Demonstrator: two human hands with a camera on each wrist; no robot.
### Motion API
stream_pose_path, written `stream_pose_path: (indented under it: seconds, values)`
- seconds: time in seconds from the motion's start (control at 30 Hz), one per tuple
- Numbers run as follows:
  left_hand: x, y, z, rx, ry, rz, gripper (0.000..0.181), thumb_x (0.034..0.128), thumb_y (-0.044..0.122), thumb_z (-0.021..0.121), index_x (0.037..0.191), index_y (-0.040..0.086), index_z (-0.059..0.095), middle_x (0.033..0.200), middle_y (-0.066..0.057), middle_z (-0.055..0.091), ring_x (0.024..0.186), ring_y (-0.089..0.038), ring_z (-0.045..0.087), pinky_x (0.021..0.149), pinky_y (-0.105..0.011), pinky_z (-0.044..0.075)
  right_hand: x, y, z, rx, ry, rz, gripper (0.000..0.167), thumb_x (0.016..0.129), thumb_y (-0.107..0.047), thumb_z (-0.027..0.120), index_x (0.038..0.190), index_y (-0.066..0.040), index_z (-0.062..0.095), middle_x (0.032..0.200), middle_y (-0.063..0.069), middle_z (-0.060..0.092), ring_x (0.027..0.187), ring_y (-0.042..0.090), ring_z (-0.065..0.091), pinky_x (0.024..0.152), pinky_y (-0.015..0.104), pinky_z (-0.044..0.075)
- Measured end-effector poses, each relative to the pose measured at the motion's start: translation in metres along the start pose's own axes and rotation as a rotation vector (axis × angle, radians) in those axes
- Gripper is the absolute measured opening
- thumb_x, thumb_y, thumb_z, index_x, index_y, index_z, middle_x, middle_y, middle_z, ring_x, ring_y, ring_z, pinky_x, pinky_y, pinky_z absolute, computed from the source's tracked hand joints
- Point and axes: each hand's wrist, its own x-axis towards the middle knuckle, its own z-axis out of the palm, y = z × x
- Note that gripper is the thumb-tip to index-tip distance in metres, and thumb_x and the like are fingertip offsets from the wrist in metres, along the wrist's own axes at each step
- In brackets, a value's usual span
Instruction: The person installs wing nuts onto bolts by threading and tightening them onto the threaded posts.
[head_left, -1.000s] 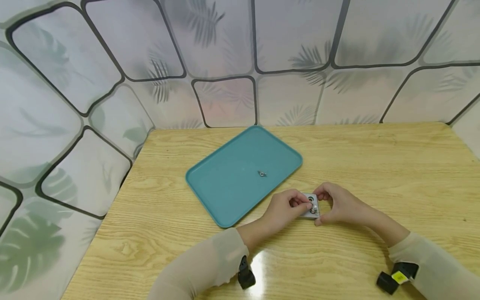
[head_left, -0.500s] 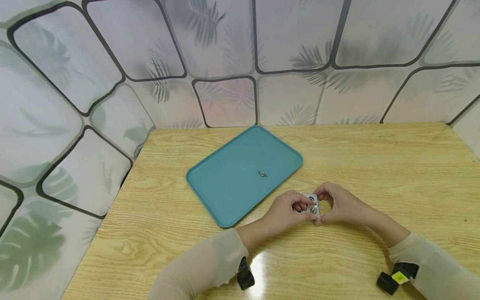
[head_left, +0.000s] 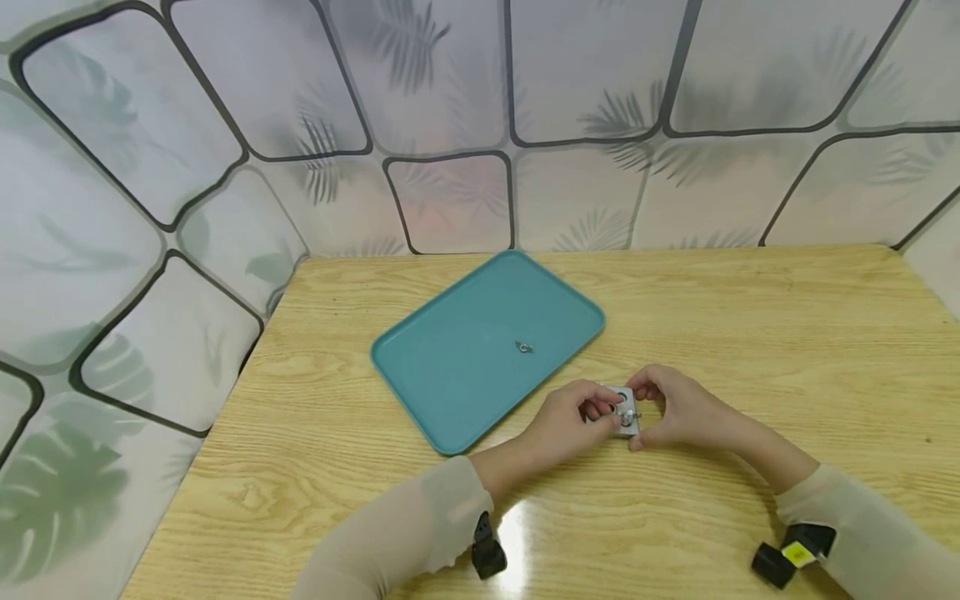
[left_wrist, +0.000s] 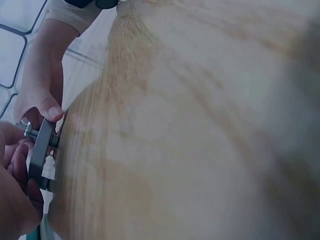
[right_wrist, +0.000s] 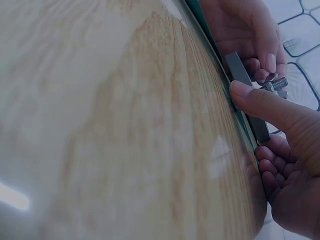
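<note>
A small grey metal plate (head_left: 622, 427) with round holes lies between both hands in the head view. My right hand (head_left: 686, 412) grips its right side between thumb and fingers. A bolt (right_wrist: 280, 82) sticks up through the plate, with a wing nut (head_left: 628, 417) on it. My left hand (head_left: 566, 421) is at the plate's left side, fingers curled, with thumb and fingertip at the wing nut's wing. Bolt heads (left_wrist: 54, 141) show on the plate's underside in the left wrist view. The fingertips partly hide the plate's holes.
A blue-green tray (head_left: 450, 367) lies askew on the wooden table (head_left: 787, 333), left of the hands. On it sits another small metal piece, seemingly a wing nut (head_left: 524, 347). A patterned wall covering (head_left: 570, 192) stands behind the table's far edge.
The left thumb and fingers have spread apart and come back together at the wing nut, whose wings now point another way. The right hand keeps its grip on the plate.
</note>
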Motion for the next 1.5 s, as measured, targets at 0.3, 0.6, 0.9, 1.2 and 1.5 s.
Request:
stream_pose_path:
  seconds: [0.3,0.6,0.9,1.2,1.5]
  values:
    - [0.0013,0.0042,0.0002,-0.065,0.048,-0.083,0.007,0.0879,0.017,0.068,0.090,0.011,0.065,0.080,0.004,0.062,0.067,0.001,0.052,0.062,-0.015,0.046,0.0011,-0.0009,-0.0013,0.005,-0.004,0.004,0.069,0.061,-0.033,0.089,0.111,0.001,0.055,0.105,0.007,0.057,0.091,0.015,0.051,0.076,0.023,0.044]
    - [0.0022,0.0061,-0.0014,-0.037,0.003,-0.078,0.020,0.0923,0.030,0.062,0.096,0.012,0.070,0.084,0.009,0.058,0.073,0.001,0.049,0.066,-0.015,0.043,0.0006,0.0019,-0.0004,0.008,0.001,0.005,0.067,0.062,-0.031,0.089,0.110,0.000,0.055,0.103,0.007,0.057,0.088,0.015,0.050,0.074,0.024,0.044]
    - [0.0011,0.0046,0.0005,0.048,-0.013,-0.015,0.024,0.0767,0.023,0.080,0.097,0.012,0.071,0.082,0.007,0.054,0.071,0.001,0.047,0.067,-0.013,0.044,0.0008,0.0015,0.0003,0.010,0.005,-0.018,0.065,0.063,-0.031,0.089,0.109,0.001,0.055,0.103,0.008,0.058,0.090,0.014,0.053,0.077,0.024,0.046]
    - [0.0009,-0.0014,0.0016,-0.004,0.012,0.005,0.019,0.0797,0.019,0.077,0.096,0.011,0.071,0.082,0.005,0.057,0.070,0.002,0.049,0.067,-0.014,0.045,0.0005,0.0005,-0.0001,0.013,-0.006,0.003,0.067,0.062,-0.031,0.089,0.110,0.002,0.055,0.104,0.009,0.058,0.091,0.015,0.053,0.077,0.024,0.045]
    - [0.0014,-0.0021,0.0014,-0.018,0.030,-0.032,0.011,0.0868,0.020,0.070,0.093,0.011,0.068,0.080,0.005,0.058,0.067,0.002,0.048,0.062,-0.014,0.044,0.0002,-0.0017,-0.0006,-0.005,-0.007,0.020,0.068,0.061,-0.032,0.089,0.110,0.001,0.055,0.104,0.008,0.057,0.090,0.016,0.051,0.076,0.024,0.045]
